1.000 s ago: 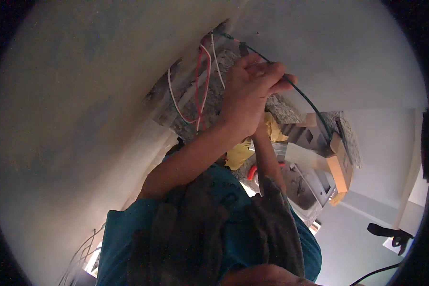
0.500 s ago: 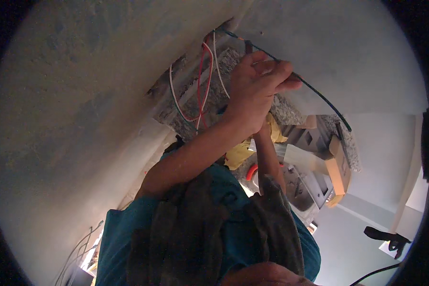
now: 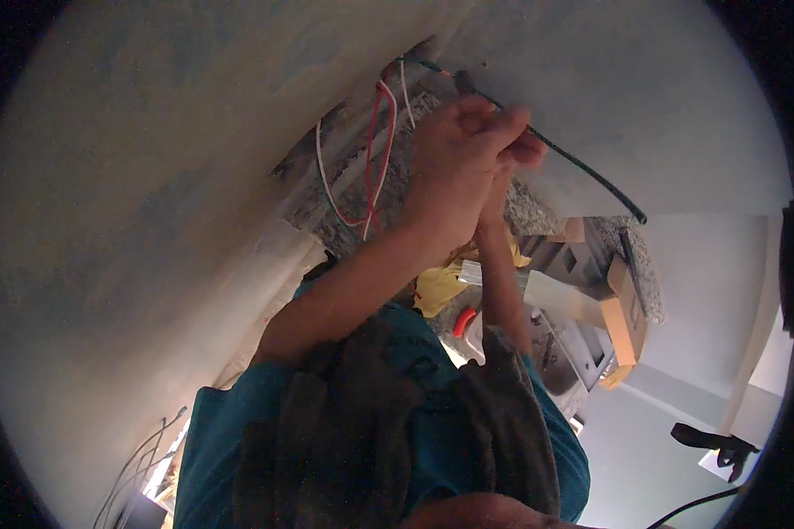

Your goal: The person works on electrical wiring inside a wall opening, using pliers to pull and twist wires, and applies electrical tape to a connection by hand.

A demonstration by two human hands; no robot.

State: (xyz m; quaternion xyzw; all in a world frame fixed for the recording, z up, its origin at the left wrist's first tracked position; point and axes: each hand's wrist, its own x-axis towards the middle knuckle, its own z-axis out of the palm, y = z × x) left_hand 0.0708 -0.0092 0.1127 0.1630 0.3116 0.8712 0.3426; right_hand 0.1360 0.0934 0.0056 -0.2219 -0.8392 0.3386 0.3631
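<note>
My left hand [image 3: 468, 154] is closed at the green cable [image 3: 582, 163], its fingers curled where the cable passes behind them. Behind it, my right hand [image 3: 498, 194] is raised to the same spot, fingers mostly hidden. The cable runs from a rough slot [image 3: 419, 46] in the wall, past a twisted stretch with a small orange bit, and ends loose at the right. A small dark piece [image 3: 463, 84], too unclear to name, sits on it just above my fingers. Red wires [image 3: 370, 167] and white wires [image 3: 322, 159] hang in loops left of my hands.
Plastered surfaces [image 3: 141, 194] close in at left and top. Below and behind my arms lie a speckled stone counter [image 3: 547, 207], yellow crumpled material [image 3: 441, 286], an open cardboard box [image 3: 619, 326], a steel sink [image 3: 569, 361] and a red curved object [image 3: 465, 322].
My right hand has moved up behind the left. My left hand rose slightly right, then shifted back left. The green cable's long tail has lifted, its loose end now higher.
</note>
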